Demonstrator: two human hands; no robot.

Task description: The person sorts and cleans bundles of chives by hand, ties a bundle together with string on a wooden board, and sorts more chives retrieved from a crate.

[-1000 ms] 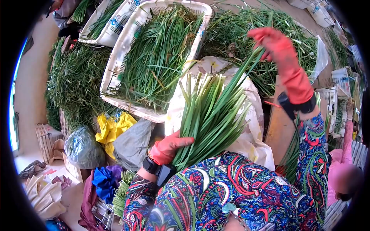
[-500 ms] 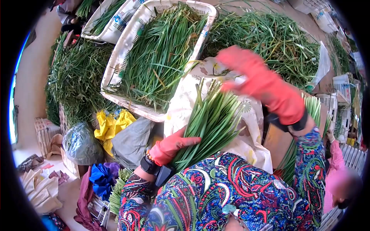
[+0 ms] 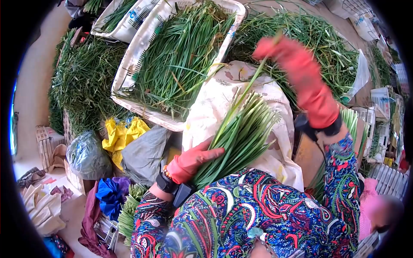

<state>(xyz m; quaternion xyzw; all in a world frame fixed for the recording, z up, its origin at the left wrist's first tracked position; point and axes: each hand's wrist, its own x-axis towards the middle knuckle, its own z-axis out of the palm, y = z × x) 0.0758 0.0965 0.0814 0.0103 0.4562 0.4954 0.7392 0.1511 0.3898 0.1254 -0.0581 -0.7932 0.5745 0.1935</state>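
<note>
A thick bundle of green stalks (image 3: 236,137) lies across my lap, its pale cut ends pointing up and right. My left hand (image 3: 192,161), in a red glove, is wrapped round the bundle's lower left side. Above the bundle, my right hand (image 3: 284,53), also red-gloved and blurred by motion, is closed on a long stalk (image 3: 257,76) that slants down into the bundle. A pale patterned cloth (image 3: 206,107) is spread beneath and behind the bundle.
A white crate (image 3: 125,71) of loose greens stands ahead. Leaf heaps lie left (image 3: 86,81) and right (image 3: 318,51). A yellow bag (image 3: 122,137), a grey bag (image 3: 144,155) and a blue cloth (image 3: 109,198) are at left. A co-worker in pink (image 3: 368,206) sits at lower right.
My right hand left the long leaves it held, swept down and left over the bundle, then rose again with a single stalk. My left hand stayed on the bundle.
</note>
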